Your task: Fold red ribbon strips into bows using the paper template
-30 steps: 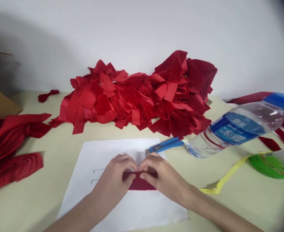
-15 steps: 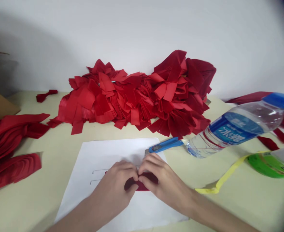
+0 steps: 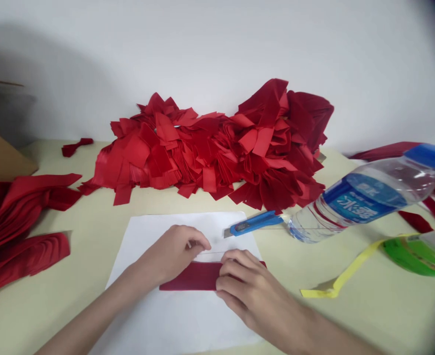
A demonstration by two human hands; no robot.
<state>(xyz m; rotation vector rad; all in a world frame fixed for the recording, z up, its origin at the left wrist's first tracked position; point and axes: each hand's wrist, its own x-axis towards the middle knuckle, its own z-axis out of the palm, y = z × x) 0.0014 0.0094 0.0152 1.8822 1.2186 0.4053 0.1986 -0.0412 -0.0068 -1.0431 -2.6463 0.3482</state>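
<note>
Dark red strip: lies lengthwise on the white paper, low in the middle of your view, its near edge straight and its right part largely under your right hand.

Far left, a tan panel slants down to the bench. Just nearer you, folded red pieces lie in layers; a small pinched red piece sits apart, farther back.

Left hand: over the paper, at the upper edge of the strip. Your fingers are curled, thumb and index close together; cannot tell whether they hold anything. A thin line crosses the paper between your hands; thread or drawn mark, not determinable.

Behind the paper, a large heap of bright and dark red pieces extends along the wall.

Right hand: your fingers are bent over the strip, tips touching it. Cannot tell whether they pinch it or only rest there.

Blue cutter: blade out, pointing left over the paper's far right corner. Right of it, a capped bottle leans rightward, red thread around its lower part. Farther right, a yellow strip leads to a green roll, with more red pieces behind.
</note>
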